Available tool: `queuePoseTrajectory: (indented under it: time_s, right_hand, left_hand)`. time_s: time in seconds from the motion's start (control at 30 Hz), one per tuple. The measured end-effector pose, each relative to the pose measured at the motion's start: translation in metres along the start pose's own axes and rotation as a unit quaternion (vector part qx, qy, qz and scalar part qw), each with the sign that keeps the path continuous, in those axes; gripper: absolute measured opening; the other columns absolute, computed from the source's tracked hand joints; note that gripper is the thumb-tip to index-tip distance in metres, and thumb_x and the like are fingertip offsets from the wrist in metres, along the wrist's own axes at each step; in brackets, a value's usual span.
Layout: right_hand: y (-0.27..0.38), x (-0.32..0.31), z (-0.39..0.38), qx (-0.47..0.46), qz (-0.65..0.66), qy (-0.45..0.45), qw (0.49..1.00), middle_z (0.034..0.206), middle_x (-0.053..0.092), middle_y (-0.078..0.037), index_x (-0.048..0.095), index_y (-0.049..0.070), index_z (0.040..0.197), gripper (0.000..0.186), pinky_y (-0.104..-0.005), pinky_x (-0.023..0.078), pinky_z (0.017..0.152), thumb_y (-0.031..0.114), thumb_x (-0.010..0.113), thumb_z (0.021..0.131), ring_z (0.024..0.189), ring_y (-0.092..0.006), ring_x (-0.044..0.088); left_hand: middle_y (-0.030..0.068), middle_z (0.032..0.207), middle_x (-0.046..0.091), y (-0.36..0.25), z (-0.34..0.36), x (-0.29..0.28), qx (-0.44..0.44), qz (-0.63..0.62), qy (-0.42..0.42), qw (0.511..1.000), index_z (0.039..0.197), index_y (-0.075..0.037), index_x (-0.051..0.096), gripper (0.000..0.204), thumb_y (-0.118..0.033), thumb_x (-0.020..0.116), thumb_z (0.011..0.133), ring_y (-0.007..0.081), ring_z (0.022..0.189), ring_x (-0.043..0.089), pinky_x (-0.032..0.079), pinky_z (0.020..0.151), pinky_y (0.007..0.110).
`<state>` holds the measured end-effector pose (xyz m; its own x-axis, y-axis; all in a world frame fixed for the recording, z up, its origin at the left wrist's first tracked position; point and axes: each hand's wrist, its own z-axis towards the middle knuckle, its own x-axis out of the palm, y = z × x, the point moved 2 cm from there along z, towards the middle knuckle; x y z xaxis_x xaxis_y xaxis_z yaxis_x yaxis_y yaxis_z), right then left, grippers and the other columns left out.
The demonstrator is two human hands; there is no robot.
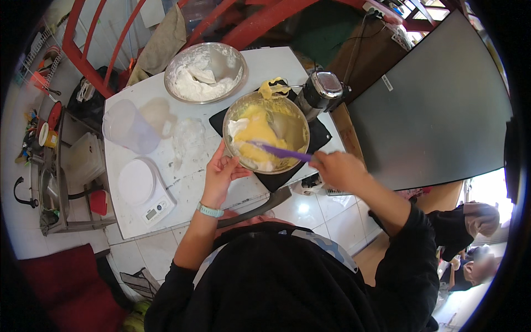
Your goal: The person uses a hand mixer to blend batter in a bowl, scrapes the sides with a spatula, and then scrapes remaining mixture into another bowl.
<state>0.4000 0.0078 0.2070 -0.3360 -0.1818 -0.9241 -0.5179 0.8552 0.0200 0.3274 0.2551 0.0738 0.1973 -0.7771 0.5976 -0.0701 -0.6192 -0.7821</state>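
My left hand (224,169) grips the lower left side of a steel bowl (290,124) of yellow batter with white patches, sitting on a black pad (272,180). My right hand (334,169) is closed on a purple spatula (285,152), whose blade is down in the batter, blurred. Just behind the bowl stands a black and chrome electric mixer (318,91), its batter-coated yellow beater (272,88) over the bowl's back rim. At the back of the white table lies a wide steel bowl (224,66) holding white powder.
A translucent jug (131,126), crumpled clear plastic (188,141) and a white scale (144,191) occupy the table's left (124,221). A shelved rack (86,160) stands left, red railings (243,27) behind, a large grey panel (426,105) right. Two other people (459,227) (464,276) are at lower right.
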Motion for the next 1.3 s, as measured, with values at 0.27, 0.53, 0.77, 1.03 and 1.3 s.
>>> queuePoseTrajectory:
  time_s: [0.27,0.53,0.77,1.03,1.3]
  right_hand:
    - [0.012,-0.05,-0.006,0.01,-0.103,-0.083,0.991,0.071,0.063,-0.015,0.055,0.006,0.096,0.03,-0.0438,0.051,0.057,0.034,0.047,0.091,0.066,-0.0326,0.064]
    - [0.017,-0.045,-0.025,-0.071,-0.158,-0.055,0.983,0.07,0.061,-0.011,0.056,0.011,0.1,0.03,-0.0394,0.05,0.051,0.038,0.049,0.089,0.058,-0.0292,0.063]
    - [-0.006,-0.053,0.03,-0.068,-0.251,-0.215,0.941,0.074,0.061,-0.013,0.057,0.007,0.098,0.032,-0.0372,0.05,0.049,0.037,0.051,0.088,0.059,-0.0278,0.063]
    - [-0.037,-0.039,0.035,0.171,0.272,0.34,0.884,0.058,0.047,-0.002,0.056,0.0,0.088,0.047,-0.0247,0.034,0.034,0.045,0.043,0.093,0.041,-0.0098,0.042]
    - [0.047,0.081,0.022,0.187,0.832,0.432,0.294,0.056,0.038,0.004,0.05,0.008,0.09,0.04,-0.019,0.023,0.032,0.046,0.038,0.095,0.039,-0.0033,0.029]
  left_hand:
    - [0.0072,0.076,0.059,-0.005,-0.006,0.0,-0.022,0.025,-0.04,0.999,0.144,-0.012,0.015,0.066,-0.002,0.051,0.089,0.024,0.071,0.066,0.058,0.068,0.034]
    - [0.0073,0.08,0.062,-0.004,-0.005,0.002,-0.019,0.012,-0.03,0.999,0.143,-0.012,0.018,0.064,-0.004,0.051,0.089,0.021,0.07,0.066,0.057,0.069,0.036]
    - [0.0097,0.081,0.062,0.003,-0.002,0.002,-0.004,0.023,-0.033,0.999,0.143,-0.01,0.016,0.066,-0.003,0.051,0.088,0.0227,0.072,0.066,0.058,0.068,0.035]
    - [0.0104,0.081,0.061,-0.003,-0.009,0.009,-0.017,-0.016,-0.032,0.999,0.143,-0.011,0.016,0.066,-0.002,0.051,0.089,0.0238,0.075,0.066,0.058,0.069,0.035]
    - [0.0093,0.077,0.061,0.0,-0.004,0.007,-0.027,0.016,-0.031,0.999,0.143,-0.012,0.016,0.067,-0.002,0.053,0.088,0.023,0.071,0.066,0.058,0.067,0.035]
